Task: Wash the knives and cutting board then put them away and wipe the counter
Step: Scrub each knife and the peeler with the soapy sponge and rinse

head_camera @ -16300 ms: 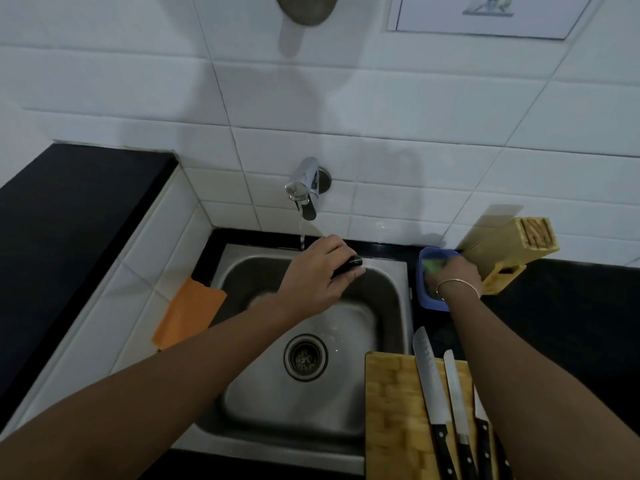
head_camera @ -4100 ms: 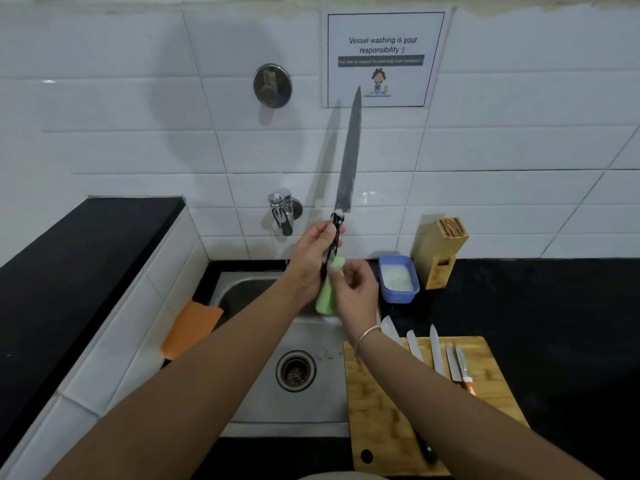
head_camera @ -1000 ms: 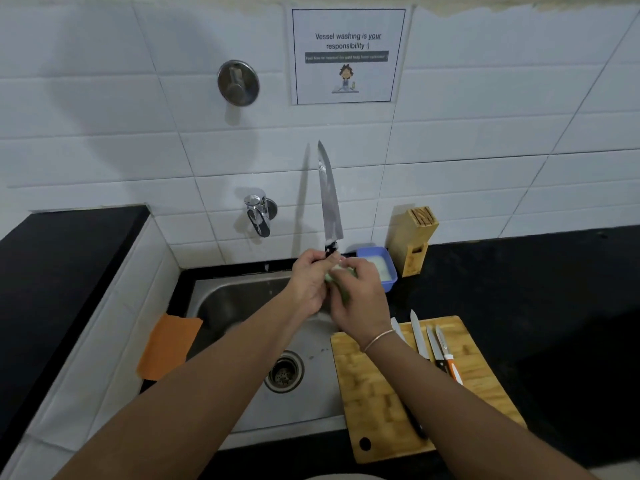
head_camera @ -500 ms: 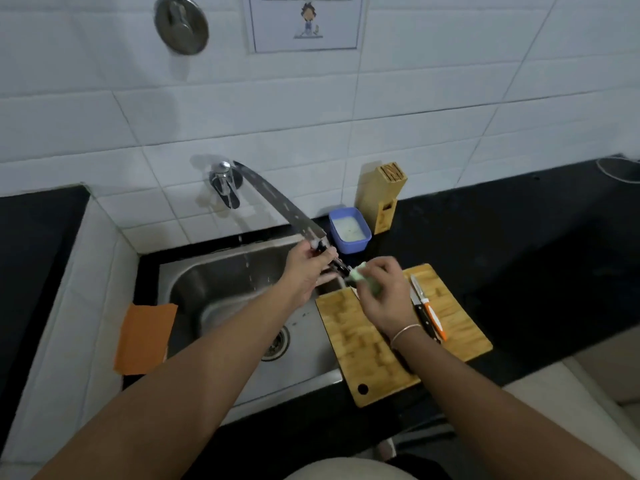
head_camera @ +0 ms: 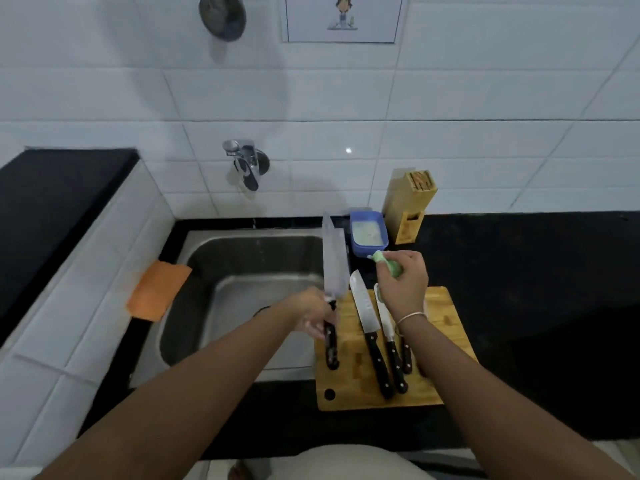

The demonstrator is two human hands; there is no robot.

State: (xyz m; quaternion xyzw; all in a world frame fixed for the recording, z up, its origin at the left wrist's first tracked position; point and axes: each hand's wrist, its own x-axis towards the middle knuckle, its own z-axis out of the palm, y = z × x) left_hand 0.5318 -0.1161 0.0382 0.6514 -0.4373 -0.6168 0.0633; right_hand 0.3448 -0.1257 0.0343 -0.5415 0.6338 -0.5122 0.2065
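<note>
My left hand (head_camera: 311, 315) grips the black handle of a large chef's knife (head_camera: 333, 261), whose blade points away over the sink's right rim; the handle end lies over the left edge of the wooden cutting board (head_camera: 446, 327). My right hand (head_camera: 403, 284) holds a green sponge (head_camera: 388, 263) above the board's far edge. On the board lie a santoku knife (head_camera: 365, 315) and two smaller black-handled knives (head_camera: 389, 336), partly hidden by my right wrist.
The steel sink (head_camera: 249, 271) sits left of the board under a wall tap (head_camera: 247, 164). A blue tub of soapy liquid (head_camera: 367, 232) and a wooden knife block (head_camera: 410, 206) stand at the back. An orange cloth (head_camera: 157, 291) lies on the tiled ledge. Black counter (head_camera: 536, 289) extends right.
The chef's knife came down from slanting toward the tap to lying low along the board's left edge. My right hand with the sponge moved off the knife toward the blue tub.
</note>
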